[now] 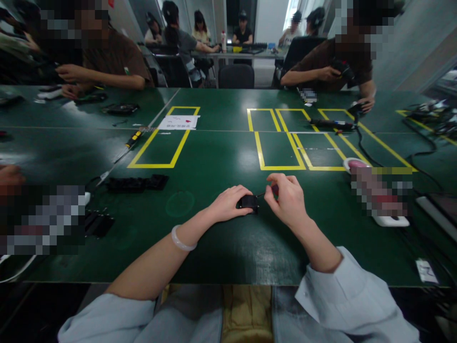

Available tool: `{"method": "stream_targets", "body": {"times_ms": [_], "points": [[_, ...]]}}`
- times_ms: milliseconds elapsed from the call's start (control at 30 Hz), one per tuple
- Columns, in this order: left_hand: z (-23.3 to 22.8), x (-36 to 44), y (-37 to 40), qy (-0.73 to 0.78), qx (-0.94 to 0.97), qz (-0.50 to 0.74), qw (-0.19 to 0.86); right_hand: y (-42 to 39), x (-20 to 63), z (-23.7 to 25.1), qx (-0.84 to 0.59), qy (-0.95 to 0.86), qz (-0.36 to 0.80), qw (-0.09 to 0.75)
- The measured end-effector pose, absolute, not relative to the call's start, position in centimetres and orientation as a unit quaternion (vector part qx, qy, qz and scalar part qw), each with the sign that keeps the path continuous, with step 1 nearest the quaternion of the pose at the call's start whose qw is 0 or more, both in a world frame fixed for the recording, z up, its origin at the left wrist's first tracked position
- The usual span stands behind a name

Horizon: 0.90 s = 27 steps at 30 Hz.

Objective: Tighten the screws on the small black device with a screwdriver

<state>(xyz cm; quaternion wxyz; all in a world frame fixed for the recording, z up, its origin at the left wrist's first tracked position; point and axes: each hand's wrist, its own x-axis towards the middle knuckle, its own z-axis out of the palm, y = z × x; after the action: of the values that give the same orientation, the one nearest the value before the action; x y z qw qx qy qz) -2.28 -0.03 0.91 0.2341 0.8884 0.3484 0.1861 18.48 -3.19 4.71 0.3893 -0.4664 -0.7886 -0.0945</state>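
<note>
My left hand [230,205], with a pale bangle [182,238] on its wrist, is closed on a small black rectangular part [248,203] and holds it on the green table. My right hand [287,197] pinches a small screwdriver [274,189] with a dark reddish handle. Its thin shaft points left, and the tip reaches the right side of the black part. From here I cannot tell whether it sits in a screw. Fingers cover much of the handle and the part's left end.
Left of my hands lie a black strip of parts [137,183] and more black pieces [99,224]. A phone in a white case [392,220] rests at right. Yellow tape outlines [282,167] and a paper sheet [179,122] mark the table [221,152]. Co-workers sit opposite.
</note>
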Motion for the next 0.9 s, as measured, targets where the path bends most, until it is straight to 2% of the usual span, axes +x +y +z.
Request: {"method": "stream_targets", "body": {"times_ms": [900], "points": [[0.79, -2.28, -0.03, 0.349, 0.886, 0.193, 0.238, -3.11, 18.58, 4.63, -0.471, -0.786, -0.093, 0.389]]}}
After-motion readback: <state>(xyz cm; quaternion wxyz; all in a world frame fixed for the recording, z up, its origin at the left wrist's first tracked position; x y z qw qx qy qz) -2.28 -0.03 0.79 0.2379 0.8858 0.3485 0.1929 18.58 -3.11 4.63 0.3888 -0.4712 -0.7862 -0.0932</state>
